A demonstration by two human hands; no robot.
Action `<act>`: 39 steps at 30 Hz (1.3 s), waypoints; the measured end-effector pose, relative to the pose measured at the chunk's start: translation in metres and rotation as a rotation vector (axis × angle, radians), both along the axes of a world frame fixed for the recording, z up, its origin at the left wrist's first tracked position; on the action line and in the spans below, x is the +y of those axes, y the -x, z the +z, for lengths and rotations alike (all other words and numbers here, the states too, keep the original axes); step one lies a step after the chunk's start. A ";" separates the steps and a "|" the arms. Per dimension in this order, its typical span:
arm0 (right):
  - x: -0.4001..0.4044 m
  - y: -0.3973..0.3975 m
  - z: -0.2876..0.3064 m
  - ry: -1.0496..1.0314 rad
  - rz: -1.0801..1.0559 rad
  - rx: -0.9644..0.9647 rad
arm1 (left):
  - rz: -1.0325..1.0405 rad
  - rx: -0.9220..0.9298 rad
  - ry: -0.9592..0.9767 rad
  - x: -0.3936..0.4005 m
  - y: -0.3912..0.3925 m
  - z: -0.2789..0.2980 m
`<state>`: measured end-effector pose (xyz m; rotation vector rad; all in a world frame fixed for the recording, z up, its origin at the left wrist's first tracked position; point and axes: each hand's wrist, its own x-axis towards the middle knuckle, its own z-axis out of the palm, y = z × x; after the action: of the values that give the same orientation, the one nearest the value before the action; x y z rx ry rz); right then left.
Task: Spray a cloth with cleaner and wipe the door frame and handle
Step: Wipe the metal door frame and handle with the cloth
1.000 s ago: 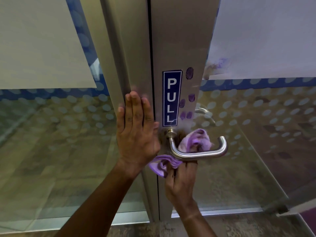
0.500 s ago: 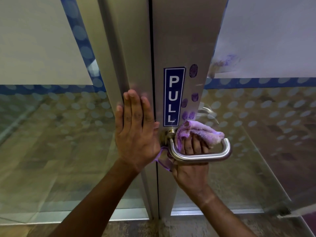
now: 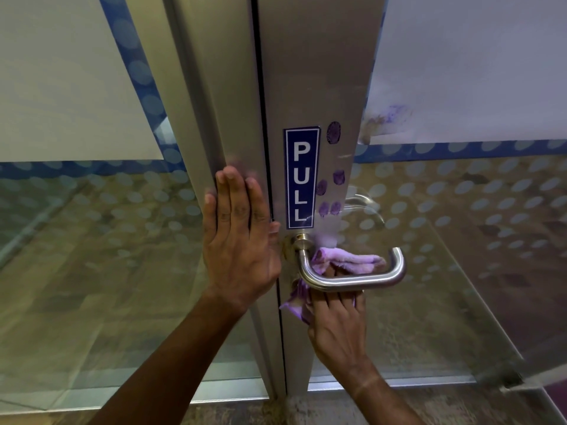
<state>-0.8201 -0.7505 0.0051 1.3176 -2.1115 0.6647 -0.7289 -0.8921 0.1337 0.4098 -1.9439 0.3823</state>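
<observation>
- Soft, limp purple microfibre cloth (image 3: 346, 260) bunches behind the curved brushed-steel lever handle (image 3: 352, 279), at five o'clock from the blue PULL sticker (image 3: 301, 177).
- Right hand (image 3: 336, 323) presses the cloth; best kept wadded under the fingertips.
- Left hand (image 3: 239, 240), flat and empty, braces the grey metal door frame (image 3: 214, 118).

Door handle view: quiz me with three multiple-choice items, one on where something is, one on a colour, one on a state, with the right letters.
1. Where is the cloth?
A. Tucked behind the door handle
B. On the floor
C. Over the PULL sign

2. What colour are the fingerprint smudges beside the sign?
A. Green
B. Purple
C. Orange

3. What is the left hand doing?
A. Gripping the handle
B. Holding a spray bottle
C. Pressed flat, open, on the door frame

Answers: 1 A, the cloth bunches between handle bar and door, pushed by the right hand. 2 B, all the marks are purple. 3 C, its fingers lie spread on the metal.
</observation>
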 end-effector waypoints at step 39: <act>0.038 -0.089 0.005 0.663 0.091 -0.668 | -0.079 -0.062 -0.045 -0.001 -0.008 0.002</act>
<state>-0.7307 -0.7121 0.0101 0.8752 -1.9922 1.8538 -0.7210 -0.8934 0.1354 0.3531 -2.0257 0.3040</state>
